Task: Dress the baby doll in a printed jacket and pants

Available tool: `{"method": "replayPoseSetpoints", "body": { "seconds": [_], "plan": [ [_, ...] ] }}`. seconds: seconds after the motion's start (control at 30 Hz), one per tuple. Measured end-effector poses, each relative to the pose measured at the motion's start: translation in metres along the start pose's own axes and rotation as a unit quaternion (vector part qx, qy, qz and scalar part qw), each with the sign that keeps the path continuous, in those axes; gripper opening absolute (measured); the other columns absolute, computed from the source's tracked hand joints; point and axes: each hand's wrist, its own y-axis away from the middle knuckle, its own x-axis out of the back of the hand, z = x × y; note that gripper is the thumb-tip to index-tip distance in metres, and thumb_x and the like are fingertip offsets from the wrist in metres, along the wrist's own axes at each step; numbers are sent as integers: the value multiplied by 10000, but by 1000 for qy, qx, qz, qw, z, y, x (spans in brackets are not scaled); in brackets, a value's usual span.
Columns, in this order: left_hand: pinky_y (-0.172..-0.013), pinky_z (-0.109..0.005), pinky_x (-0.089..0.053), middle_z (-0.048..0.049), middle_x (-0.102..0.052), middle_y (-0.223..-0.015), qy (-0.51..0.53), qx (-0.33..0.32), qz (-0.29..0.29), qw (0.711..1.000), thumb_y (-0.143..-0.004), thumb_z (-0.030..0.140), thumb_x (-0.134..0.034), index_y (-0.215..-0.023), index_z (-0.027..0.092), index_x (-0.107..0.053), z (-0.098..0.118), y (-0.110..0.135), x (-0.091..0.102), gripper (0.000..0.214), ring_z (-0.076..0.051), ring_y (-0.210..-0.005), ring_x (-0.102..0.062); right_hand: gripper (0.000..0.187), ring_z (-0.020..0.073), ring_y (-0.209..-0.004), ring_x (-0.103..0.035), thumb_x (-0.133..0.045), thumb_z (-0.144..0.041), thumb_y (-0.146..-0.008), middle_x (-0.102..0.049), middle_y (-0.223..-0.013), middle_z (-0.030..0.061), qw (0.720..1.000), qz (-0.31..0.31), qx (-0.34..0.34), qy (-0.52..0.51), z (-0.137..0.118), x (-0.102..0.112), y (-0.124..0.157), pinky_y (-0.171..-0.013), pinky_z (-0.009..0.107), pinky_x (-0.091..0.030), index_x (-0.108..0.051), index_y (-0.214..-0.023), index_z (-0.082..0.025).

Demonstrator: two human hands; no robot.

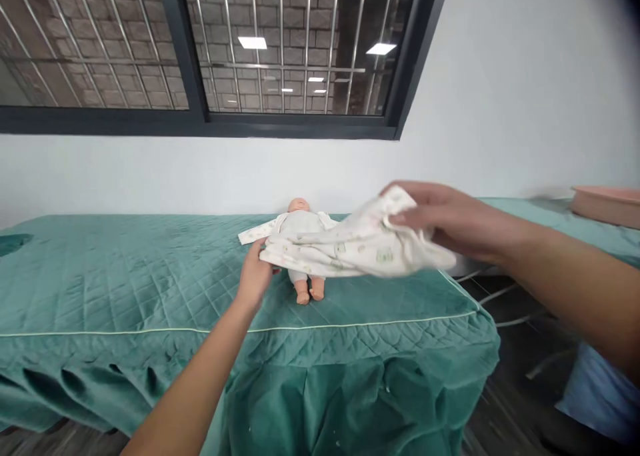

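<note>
A white baby garment (345, 253) with small green prints is stretched sideways between both hands, above the bed. My left hand (256, 273) pinches its left end. At the other end my right hand (435, 216) grips the cloth near an edge, a little blurred by motion. Behind the garment a baby doll (299, 205) lies on its back, head toward the wall and bare feet toward me. The doll wears a pale outfit, and a printed white sleeve (257, 232) spreads out at its left side. The held cloth hides part of its body.
A green quilted bedspread (125, 276) covers the bed, with a ruffled skirt at the front. A pink basin (605, 204) stands on a surface at the far right. Against the white wall is a barred window (300, 126). Blue fabric (600, 396) shows at lower right.
</note>
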Motion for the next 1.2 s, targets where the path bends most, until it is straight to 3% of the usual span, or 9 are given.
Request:
{"method": "replayPoseSetpoints", "body": {
  "seconds": [0.1,0.17,0.33,0.43,0.53,0.73,0.93,1.07,1.2],
  "plan": [
    [-797,-296,-502,-57,-714,-1042,76,-26,15,997,-756,222,-571,-1088,183,-646,28,-12,4,343,-188,-898,-653,262,198,-853,-668,-716,-391,-819,-704,-951,46,975,-166,-93,116,26,2,19,-701,290,-530,-683,-1005,-209],
    [-774,-276,-495,-34,-712,-968,99,-50,-2,994,-744,238,-608,-1023,183,-632,51,-17,1,286,-170,-851,-646,356,221,-969,-667,-698,-418,-832,-694,-1112,67,957,-212,-102,171,43,-4,20,-786,311,-543,-677,-1137,-236],
    [-794,-309,-514,-56,-715,-1051,123,-129,-174,969,-708,298,-738,-849,180,-574,109,-12,-9,248,-206,-934,-663,698,272,-1292,-519,-745,-442,-784,-508,-1461,56,979,-11,87,184,38,-29,-17,-1016,413,-488,-482,-1424,-344],
    [-853,-347,-515,-80,-711,-1118,95,-174,-231,953,-715,299,-756,-822,167,-596,135,-4,-3,234,-227,-1002,-661,402,249,-1177,-580,-700,-444,-815,-628,-1278,52,972,50,171,152,8,-39,-43,-991,423,-486,-651,-1178,-278],
    [-807,-337,-526,-77,-716,-1091,90,-193,-206,955,-725,263,-750,-823,168,-594,151,1,10,207,-213,-954,-665,274,201,-905,-631,-695,-420,-809,-683,-976,46,977,44,164,127,-12,-49,-53,-802,348,-512,-661,-994,-220],
    [-703,-308,-543,-72,-726,-1033,132,-171,-200,956,-717,235,-768,-833,178,-579,162,-10,49,229,-202,-873,-678,204,148,-720,-543,-683,-398,-809,-630,-827,6,971,-41,113,209,-16,-58,-38,-628,273,-411,-643,-833,-200],
    [-786,-369,-566,-149,-705,-1142,12,-37,-442,896,-573,229,-878,-1127,185,-675,170,-16,86,591,-308,-1009,-690,212,164,-744,-589,-694,-391,-812,-647,-815,21,991,4,107,77,-31,-57,-34,-626,268,-437,-652,-877,-194],
    [-788,-367,-567,-142,-672,-1204,75,-16,-482,873,-453,373,-940,-1353,255,-543,166,1,73,991,-347,-1067,-672,200,145,-706,-570,-732,-359,-778,-629,-771,0,991,51,124,-13,-28,-65,-46,-615,255,-428,-634,-860,-205],
    [-622,-252,-506,-50,-686,-952,95,3,-405,909,-717,490,-792,-1220,251,-532,152,7,45,614,-188,-771,-678,225,138,-719,-567,-760,-348,-737,-625,-809,-7,985,62,134,-91,-10,-65,-54,-649,259,-445,-630,-854,-207]
  ]
}}
